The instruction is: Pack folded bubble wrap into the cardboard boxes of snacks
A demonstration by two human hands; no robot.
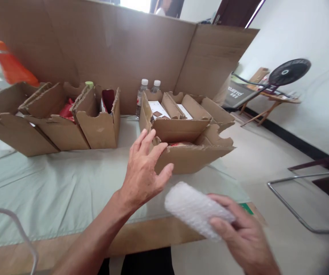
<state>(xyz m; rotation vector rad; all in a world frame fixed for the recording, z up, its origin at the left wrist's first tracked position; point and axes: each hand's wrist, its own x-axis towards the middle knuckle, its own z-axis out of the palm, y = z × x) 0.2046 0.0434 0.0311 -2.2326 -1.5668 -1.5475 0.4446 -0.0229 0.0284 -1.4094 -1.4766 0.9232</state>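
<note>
My right hand [239, 225] is wrapped round one end of a bubble-wrapped bundle [193, 208], roughly cylindrical; what lies inside the wrap cannot be made out. The bundle's far end points left, just in front of an open-topped cardboard box [193, 158]. At that box's left front corner is my left hand [147, 170], fingers stretched out and apart, holding nothing. Its fingertips overlap the box edge in view, and I cannot tell whether they press on it. Something red and white shows a little inside the box.
Several cardboard holders [98, 128] stand on the pale green cloth [95, 183]. White boxes [159, 109] sit in the right-hand group. Behind are clear bottles [142, 95], an orange bottle [15, 63] and a tall cardboard panel [109, 49]. A fan [290, 71] and metal-framed chair [287, 208] are rightward.
</note>
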